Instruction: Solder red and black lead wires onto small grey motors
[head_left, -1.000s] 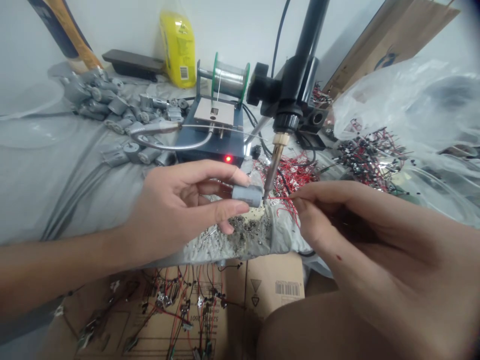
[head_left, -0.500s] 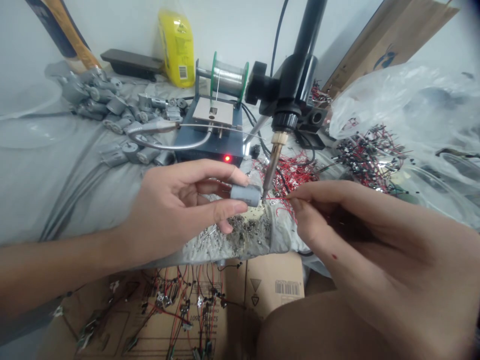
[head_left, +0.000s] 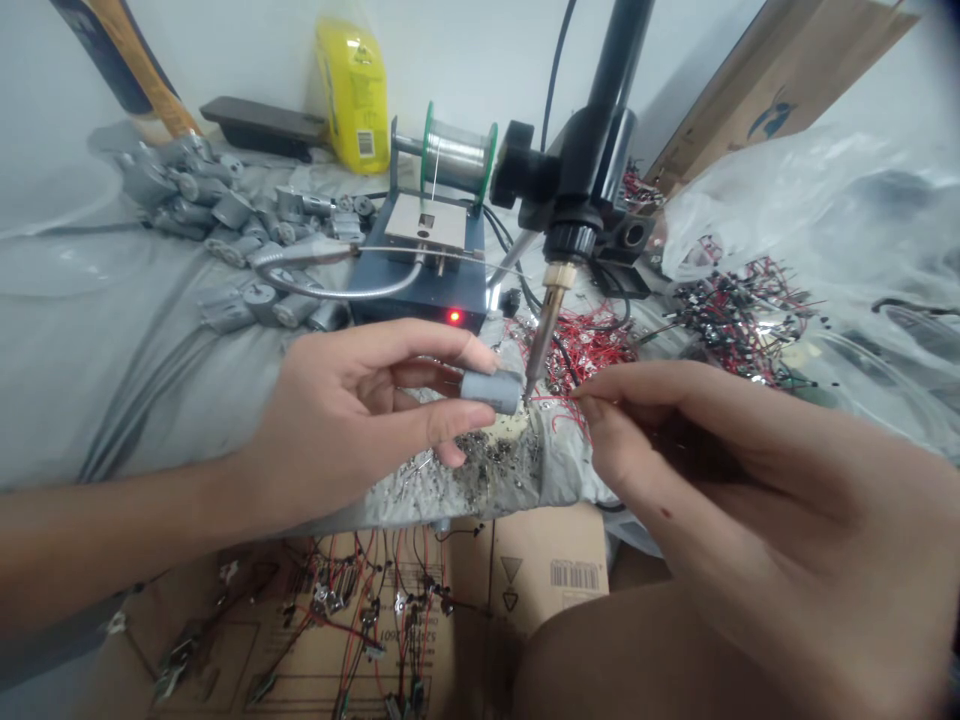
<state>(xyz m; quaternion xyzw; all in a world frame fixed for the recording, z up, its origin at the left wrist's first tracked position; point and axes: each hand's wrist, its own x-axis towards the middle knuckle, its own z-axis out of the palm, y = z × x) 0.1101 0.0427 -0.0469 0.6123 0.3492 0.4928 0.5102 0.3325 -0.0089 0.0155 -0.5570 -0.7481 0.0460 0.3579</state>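
Pale wall (head_left: 247,50) fills the upper part of the frame, above a work surface draped in wrinkled grey sheeting (head_left: 150,390). Loose grey cylinders (head_left: 199,190) lie piled at upper left, near a yellow packet (head_left: 352,100). A solder reel (head_left: 459,155) stands on a blue feeder (head_left: 382,285) at upper centre, and a clear plastic bag (head_left: 825,200) spreads at upper right.

At the centre of the frame, the left hand (head_left: 330,410) clamps a small grey cylinder (head_left: 491,390) between thumb and fingers, lying nearly level, its right end beside the tip of a clamped soldering iron (head_left: 544,340). The right hand (head_left: 675,450) pinches a thin red wire (head_left: 553,398) between thumb and forefinger, its free end pointing left toward that tip. Whether wire, tip and cylinder actually touch is too small to tell.

Both hands appear unsupported, so a slight tremor or a roll of the smooth cylinder could carry the wire off its spot and spoil a joint. The left fingertips are near the iron; if it is hot, a slip forward could burn them. Heat could also travel along the short wire to the pinching fingers. Tangled red wires (head_left: 596,345) just behind the iron could snag or scorch if nudged against it.
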